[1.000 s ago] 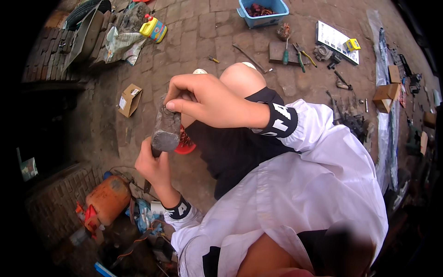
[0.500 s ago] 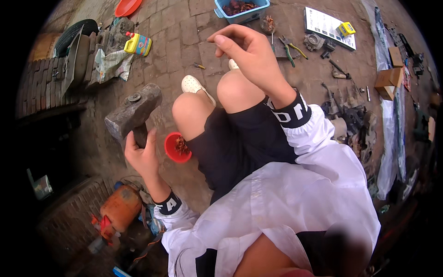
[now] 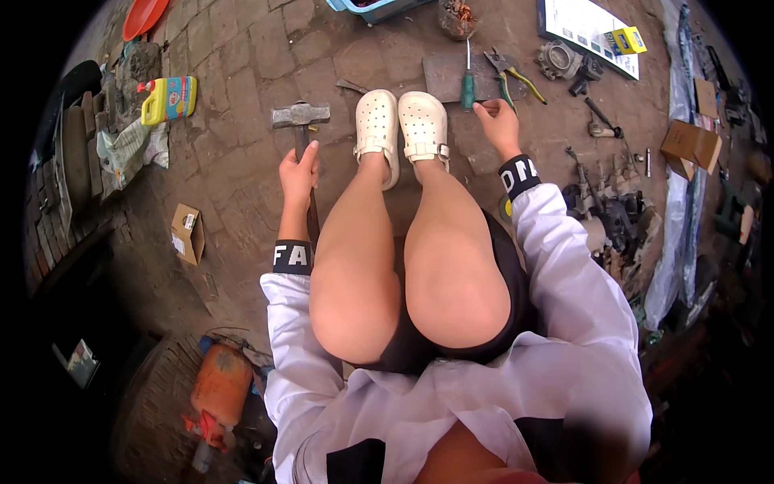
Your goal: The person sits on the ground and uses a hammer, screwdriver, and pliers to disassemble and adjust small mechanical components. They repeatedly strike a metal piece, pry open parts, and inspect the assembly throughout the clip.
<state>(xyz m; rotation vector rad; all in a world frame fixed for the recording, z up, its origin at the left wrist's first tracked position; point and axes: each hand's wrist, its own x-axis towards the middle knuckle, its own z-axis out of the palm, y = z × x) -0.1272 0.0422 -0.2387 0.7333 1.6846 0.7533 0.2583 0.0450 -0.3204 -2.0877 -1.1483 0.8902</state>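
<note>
A sledgehammer [image 3: 301, 115] with a worn steel head and dark handle is gripped in my left hand [image 3: 299, 171], left of my cream clogs. Its head is low over the brick floor; whether it touches cannot be made out. My right hand [image 3: 498, 129] reaches down right of the clogs, holding nothing visible, with its fingers partly apart. Its fingertips are close to the green handle of a screwdriver [image 3: 468, 90]; contact is unclear. Beside that hand lie pliers [image 3: 506, 74] with green and yellow handles, one handle end partly covered by the hand. Under these tools is a flat dark plate [image 3: 440, 77].
A wire-filled container [image 3: 458, 20] and a blue basin [image 3: 379, 11] stand ahead. Metal parts [image 3: 617, 214] spread along the right, near an open cardboard box [image 3: 691, 148]. On the left are a yellow jug [image 3: 169, 100], a small carton [image 3: 188, 234] and an orange tank [image 3: 222, 384].
My left hand has carried the sledgehammer forward and right, toward the clogs. My right hand has moved from above my knee to the tools. The view has shifted; the red bowl is out of sight.
</note>
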